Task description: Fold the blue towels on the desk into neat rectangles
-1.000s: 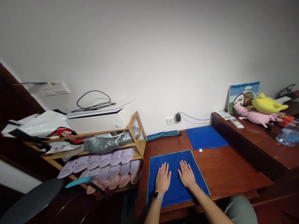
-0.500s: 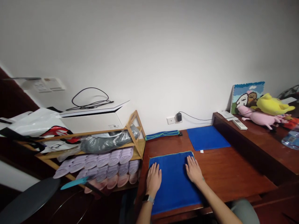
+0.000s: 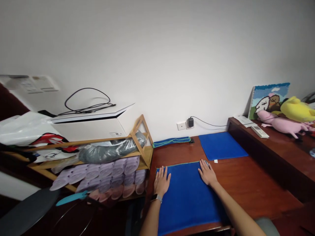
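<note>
A blue cloth [image 3: 184, 196] with a green-stitched far edge lies spread flat on the reddish-brown wooden table [image 3: 256, 186]. Flat on its far left corner rests my left hand [image 3: 161, 181], fingers stretched out, a watch on the wrist. My right hand [image 3: 208, 173] lies with spread fingers over the far right corner of the same cloth. Neither hand grips anything. Behind them a second blue cloth [image 3: 221, 146] is laid flat, a small white tag at its near edge. A folded blue cloth [image 3: 172, 141] with green edging sits against the wall.
To the left stands a wooden rack [image 3: 141, 144] with lilac and pink slippers [image 3: 105, 170] and a white box [image 3: 91, 127] on top. A raised ledge on the right carries a remote control [image 3: 260, 132], a pink plush toy [image 3: 280, 124] and a yellow plush toy [image 3: 297, 109]. A black charger [image 3: 190, 122] is plugged into the wall.
Both hands have slid a little toward the far edge of the cloth and now lie at its far corners. The camera view has shifted slightly.
</note>
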A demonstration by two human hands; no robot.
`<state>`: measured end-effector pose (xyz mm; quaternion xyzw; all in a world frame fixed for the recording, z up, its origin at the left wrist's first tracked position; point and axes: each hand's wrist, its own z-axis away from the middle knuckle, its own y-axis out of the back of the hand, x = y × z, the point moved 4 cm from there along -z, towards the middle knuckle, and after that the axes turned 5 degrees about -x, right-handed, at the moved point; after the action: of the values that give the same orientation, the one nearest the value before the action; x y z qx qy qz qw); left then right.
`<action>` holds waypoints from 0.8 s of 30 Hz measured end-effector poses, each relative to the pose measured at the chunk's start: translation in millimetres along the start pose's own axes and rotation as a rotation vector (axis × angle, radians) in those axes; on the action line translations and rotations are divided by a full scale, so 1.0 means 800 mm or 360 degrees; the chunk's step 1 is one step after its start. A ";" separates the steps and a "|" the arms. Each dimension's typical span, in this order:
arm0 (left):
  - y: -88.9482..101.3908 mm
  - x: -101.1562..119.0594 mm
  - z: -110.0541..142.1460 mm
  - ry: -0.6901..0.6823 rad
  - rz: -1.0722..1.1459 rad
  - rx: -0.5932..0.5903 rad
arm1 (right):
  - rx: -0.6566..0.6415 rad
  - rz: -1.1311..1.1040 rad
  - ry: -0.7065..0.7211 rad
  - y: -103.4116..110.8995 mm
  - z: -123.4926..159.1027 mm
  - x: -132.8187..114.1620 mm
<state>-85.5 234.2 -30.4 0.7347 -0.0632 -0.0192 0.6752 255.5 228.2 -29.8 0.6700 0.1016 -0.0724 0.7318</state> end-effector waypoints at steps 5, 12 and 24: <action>0.017 0.042 -0.003 -0.0186 0.0041 0.0121 | 0.0045 -0.0045 0.0108 0.023 -0.008 -0.046; 0.002 0.101 -0.008 -0.0413 0.0110 -0.0032 | -0.0032 -0.0101 0.0421 -0.008 -0.002 -0.130; 0.019 0.022 0.018 -0.0248 0.0104 0.0094 | 0.0107 -0.0072 0.0248 0.017 0.015 -0.047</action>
<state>-70.9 216.8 -15.6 0.7481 -0.1400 -0.0523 0.6466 223.1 216.7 -6.5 0.6953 0.1708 -0.0401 0.6969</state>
